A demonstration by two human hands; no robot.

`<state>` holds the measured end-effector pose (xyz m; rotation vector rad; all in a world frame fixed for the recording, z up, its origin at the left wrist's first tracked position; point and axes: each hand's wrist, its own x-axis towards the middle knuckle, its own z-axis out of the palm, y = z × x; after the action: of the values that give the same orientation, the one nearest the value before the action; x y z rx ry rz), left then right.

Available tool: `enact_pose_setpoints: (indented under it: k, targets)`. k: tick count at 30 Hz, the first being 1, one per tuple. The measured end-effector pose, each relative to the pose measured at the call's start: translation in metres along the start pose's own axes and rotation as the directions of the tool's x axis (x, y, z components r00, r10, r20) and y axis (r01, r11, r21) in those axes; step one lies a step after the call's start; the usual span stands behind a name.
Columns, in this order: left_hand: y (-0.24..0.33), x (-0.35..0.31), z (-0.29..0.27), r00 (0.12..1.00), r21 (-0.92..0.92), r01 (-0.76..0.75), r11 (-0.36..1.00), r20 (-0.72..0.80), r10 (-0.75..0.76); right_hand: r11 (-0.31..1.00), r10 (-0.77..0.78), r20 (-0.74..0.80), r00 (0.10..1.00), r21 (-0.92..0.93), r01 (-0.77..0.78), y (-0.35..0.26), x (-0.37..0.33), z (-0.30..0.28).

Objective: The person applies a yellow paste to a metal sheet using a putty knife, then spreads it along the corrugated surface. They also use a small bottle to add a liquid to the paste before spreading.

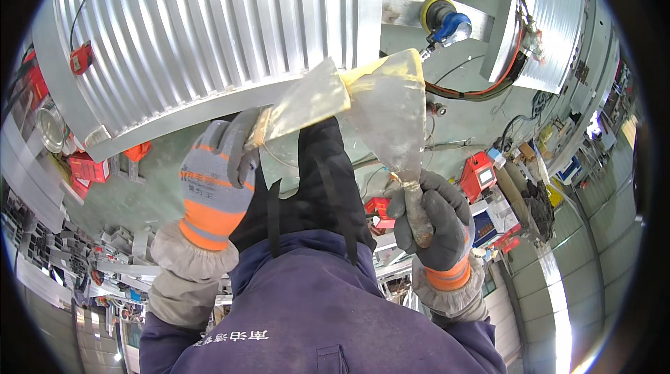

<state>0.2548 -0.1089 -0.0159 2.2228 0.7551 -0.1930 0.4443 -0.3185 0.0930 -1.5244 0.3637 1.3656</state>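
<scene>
Both my hands wear grey work gloves with orange cuffs. My left hand (pixel 222 175) is closed round the handle of a putty knife (pixel 307 100), its blade pointing up and to the right. My right hand (pixel 441 224) grips the worn handle of a wider putty knife (pixel 392 119), held blade up. Yellow putty (pixel 382 72) smears the wide blade's upper edge. The tip of the left blade meets or overlaps that wide blade; whether they touch firmly I cannot tell. Most of the left handle is hidden by my fingers.
A ribbed metal panel (pixel 202 32) with a smooth rim lies ahead on the left. A blue sander (pixel 450 25) with a yellow pad rests on a metal bar, near hoses (pixel 474 94). Another ribbed panel (pixel 551 11) stands right. Red boxes (pixel 89 166) and a red device (pixel 479 177) sit lower.
</scene>
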Motion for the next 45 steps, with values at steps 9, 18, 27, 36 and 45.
enact_pose_setpoints:
  k: [9, 18, 27, 36, 45]
  targets:
    - [-0.024, 0.001, -0.011, 0.991, 0.348, -0.131, 0.928, 0.031, 0.128, 0.997, 0.025, -0.107, 0.994, -0.068, -0.033, -0.014, -0.006, 0.008]
    - [-0.029, 0.005, -0.009, 0.945, -0.271, 0.254, 0.929, 0.272, -0.179, 0.98, -0.192, -0.097, 0.977, 0.026, 0.195, -0.013, -0.009, -0.007]
    - [0.005, 0.001, -0.017, 0.71, -0.638, 0.691, 0.341, 0.689, -0.149, 0.997, -0.064, 0.008, 0.998, 0.051, 0.063, 0.0, 0.002, 0.008]
    - [0.026, 0.0, -0.018, 0.717, -0.637, 0.689, 0.347, 0.67, -0.194, 0.991, -0.099, 0.041, 0.994, 0.092, 0.095, 0.012, 0.01, 0.02]
    - [0.028, -0.007, -0.007, 0.847, -0.638, 0.524, 0.564, 0.46, -0.267, 0.986, -0.132, 0.041, 0.99, 0.11, 0.127, 0.012, 0.008, 0.024]
